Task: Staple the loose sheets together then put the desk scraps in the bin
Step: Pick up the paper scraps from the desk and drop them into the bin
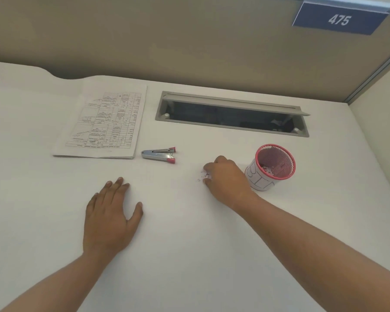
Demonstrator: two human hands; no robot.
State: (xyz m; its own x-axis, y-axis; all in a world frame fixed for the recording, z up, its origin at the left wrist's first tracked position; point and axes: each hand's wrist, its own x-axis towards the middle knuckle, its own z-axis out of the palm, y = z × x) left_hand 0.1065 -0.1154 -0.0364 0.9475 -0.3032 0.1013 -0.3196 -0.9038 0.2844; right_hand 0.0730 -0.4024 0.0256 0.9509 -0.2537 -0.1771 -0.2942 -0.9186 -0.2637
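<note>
A stack of printed sheets [104, 122] lies on the white desk at the back left. Just to its right rests a silver stapler [159, 154] with pink tips, lying on its side. A pink mesh cup [271, 166] with a paper label serves as the bin and holds some small paper bits. My right hand [225, 180] is curled on the desk just left of the bin, fingers gathered over tiny white paper scraps [203, 176]. My left hand [112, 213] lies flat, palm down, fingers apart, holding nothing.
An open cable hatch [232, 114] is set into the desk [189, 244] behind the stapler and bin. Beige partition walls close off the back and right, with a blue "475" sign [339, 19] up high.
</note>
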